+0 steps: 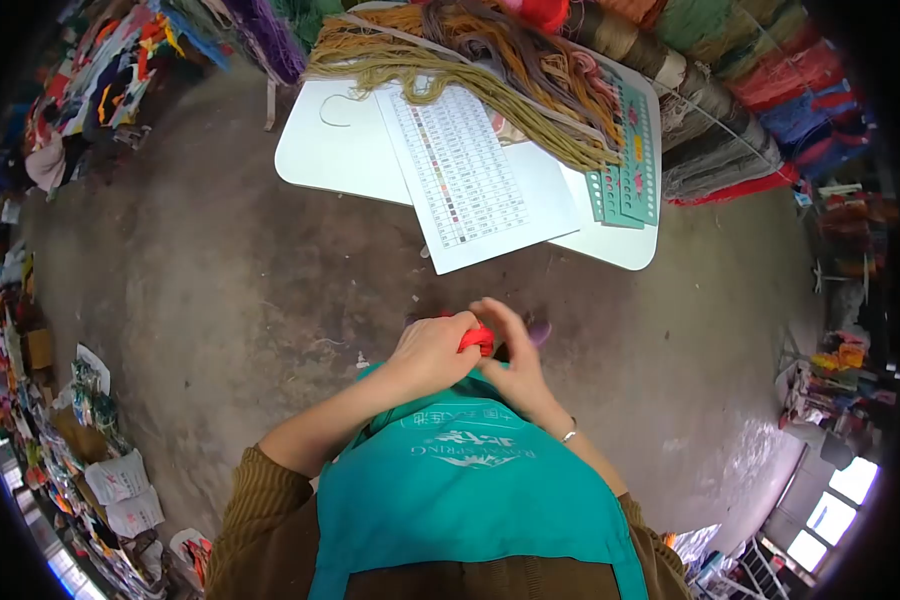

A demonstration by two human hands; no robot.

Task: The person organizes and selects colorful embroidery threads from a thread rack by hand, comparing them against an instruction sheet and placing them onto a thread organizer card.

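In front of my apron, my left hand [436, 350] is closed around a small bundle of bright red thread [478, 341]. Part of the bundle shows between thumb and fingers; the rest is hidden in the hand. Right beside it is my right hand [516, 365], its fingers curved and apart from the thumb, close to the red thread. Whether a loose strand runs between the two hands is too small to tell. The teal apron [470, 510] lies just below both hands.
Ahead stands a white table [315, 140] with a printed chart [470, 170] overhanging its near edge. Olive thread [540, 120], brown and orange skeins [370, 50] and green punched cards [638, 180] lie on it. Large yarn bundles [710, 150] hang at the right; piled materials line the left.
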